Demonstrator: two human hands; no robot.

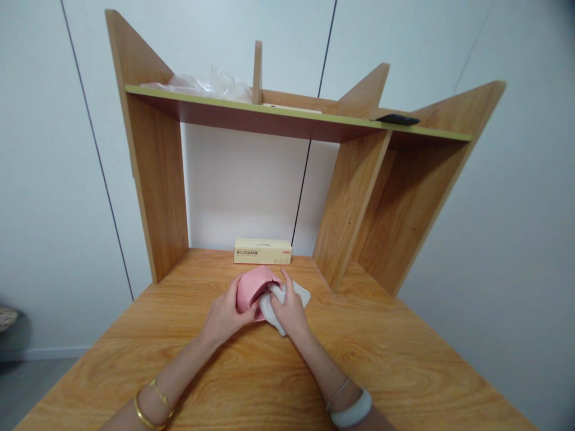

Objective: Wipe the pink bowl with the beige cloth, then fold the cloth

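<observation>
My left hand [224, 317] is wrapped round a pink bowl [252, 286], holding it tilted on its side just above the wooden desk [381, 359]. My right hand [290, 311] is closed on a white cloth [287, 299] and presses it against the bowl's opening. Part of the cloth hangs out to the right and below my fingers. Both wrists wear bracelets.
A long cream cardboard box [263, 251] lies at the back of the desk, just behind the bowl. A wooden hutch with a shelf [291, 117] stands over the desk; on it lie crumpled clear plastic [211, 84] and a dark flat object [398, 120].
</observation>
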